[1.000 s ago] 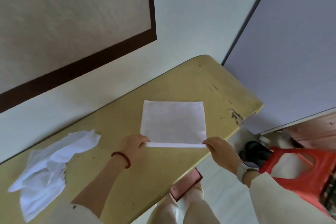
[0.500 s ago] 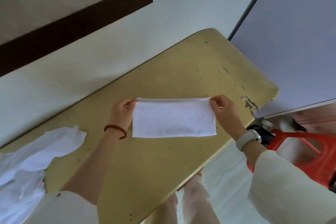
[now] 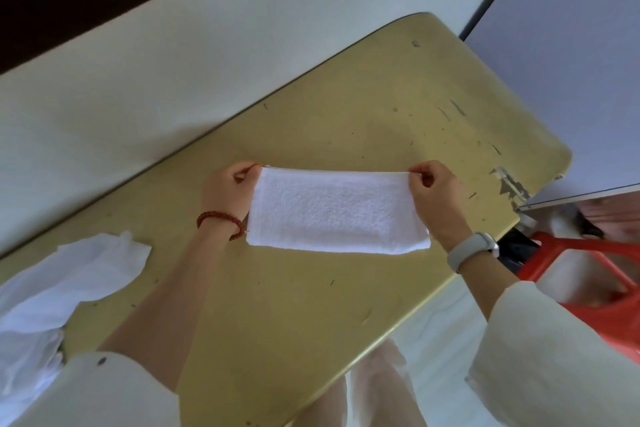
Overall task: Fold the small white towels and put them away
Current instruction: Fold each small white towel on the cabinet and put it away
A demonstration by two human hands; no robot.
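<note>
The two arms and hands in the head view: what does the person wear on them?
Both arms have loose cream-white sleeves pushed up the forearms. The left hand has a braided red cord bracelet at its wrist. The right hand has a pale grey wristband with a watch-like face.

No legible text, label, brand, number or sign appears on any surface in view.
</note>
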